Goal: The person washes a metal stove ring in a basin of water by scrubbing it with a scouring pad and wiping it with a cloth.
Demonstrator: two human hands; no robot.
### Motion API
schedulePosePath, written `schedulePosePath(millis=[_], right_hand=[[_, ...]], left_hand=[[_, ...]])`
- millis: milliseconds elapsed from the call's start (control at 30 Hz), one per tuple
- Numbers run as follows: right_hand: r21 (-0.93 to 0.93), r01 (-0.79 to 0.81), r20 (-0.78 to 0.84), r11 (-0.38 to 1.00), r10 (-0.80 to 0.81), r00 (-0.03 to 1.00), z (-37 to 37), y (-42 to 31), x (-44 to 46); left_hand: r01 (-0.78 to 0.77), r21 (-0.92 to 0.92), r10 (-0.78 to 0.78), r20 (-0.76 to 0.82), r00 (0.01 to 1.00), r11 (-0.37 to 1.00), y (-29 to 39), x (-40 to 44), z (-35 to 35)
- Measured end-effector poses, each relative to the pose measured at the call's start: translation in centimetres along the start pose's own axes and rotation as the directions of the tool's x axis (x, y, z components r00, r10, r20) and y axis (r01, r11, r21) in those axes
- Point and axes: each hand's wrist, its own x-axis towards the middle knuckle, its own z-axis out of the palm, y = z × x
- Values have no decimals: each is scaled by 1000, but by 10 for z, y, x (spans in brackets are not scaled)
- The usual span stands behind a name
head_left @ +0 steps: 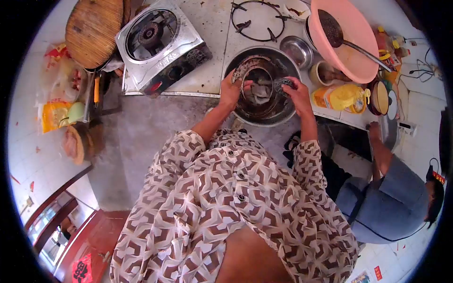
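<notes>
A metal basin (291, 70) with dark, dirty water stands before me at the counter's edge. Over it my left hand (230, 90) is closed on the rim of a grimy round metal ring (260, 60), which looks like a stove part. My right hand (300, 95) pinches a steel wool scourer (282, 87) at the ring's right side. A greyish, crumpled cloth-like piece (260, 94) shows through the ring, low in the basin. Parts of the fingers on both hands are hidden behind what they hold.
A gas stove (163, 47) sits tilted at the left, and a pan support (258, 21) lies behind the basin. On the right are a small steel bowl (297, 51), a pink basin (351, 63) with a skimmer (332, 30), and a yellow bottle (339, 98). Another person (387, 198) is at the right.
</notes>
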Motion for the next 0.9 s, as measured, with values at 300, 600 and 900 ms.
schedulePosePath(millis=[300, 600, 900], right_hand=[[138, -88, -216, 986, 117, 969, 22, -10, -6], [-409, 54, -314, 911, -196, 929, 31, 44, 30], [-879, 169, 7, 445, -342, 940, 64, 61, 23]], left_hand=[[-185, 222, 174, 70, 982, 957, 54, 4, -12], [-101, -112, 63, -302, 951, 989, 66, 17, -39], [-1, -312, -58, -182, 982, 950, 52, 46, -43]])
